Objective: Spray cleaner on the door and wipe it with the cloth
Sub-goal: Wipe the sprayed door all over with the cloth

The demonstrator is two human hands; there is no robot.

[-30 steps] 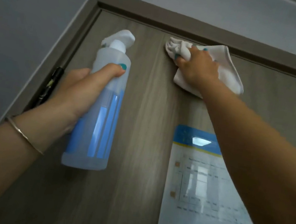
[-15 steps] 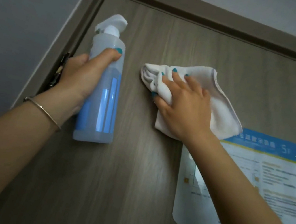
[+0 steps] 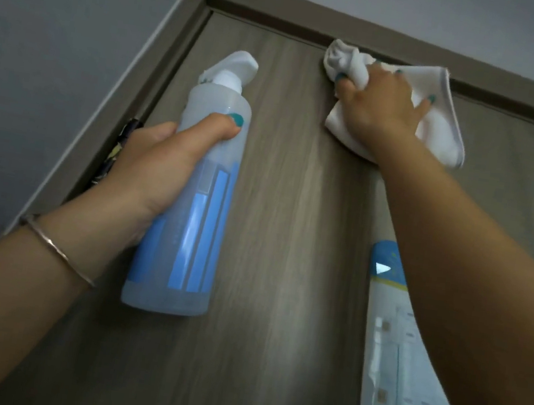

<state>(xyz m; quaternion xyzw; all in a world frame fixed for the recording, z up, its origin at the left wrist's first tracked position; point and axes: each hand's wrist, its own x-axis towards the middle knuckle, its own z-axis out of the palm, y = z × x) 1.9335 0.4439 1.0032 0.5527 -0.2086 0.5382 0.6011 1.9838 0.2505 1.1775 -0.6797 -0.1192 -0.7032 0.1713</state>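
Observation:
A grey-brown wood-grain door [image 3: 287,240] fills the view. My left hand [image 3: 156,168] grips a translucent spray bottle [image 3: 192,226] with a blue label and white nozzle, held upright in front of the door's left part. My right hand [image 3: 376,107] presses a crumpled white cloth [image 3: 442,131] flat against the door close under its top edge. The cloth bunches out past my fingers at the left and hangs loose at the right.
The door frame [image 3: 321,16] runs along the top and down the left side, with a dark hinge [image 3: 117,148] behind my left hand. A laminated white and blue notice [image 3: 405,379] is stuck on the door, partly hidden by my right forearm. Grey wall [image 3: 42,30] lies beyond.
My right hand has slid the cloth up the door from its middle height to just below the top frame. The bottle stays in my left hand.

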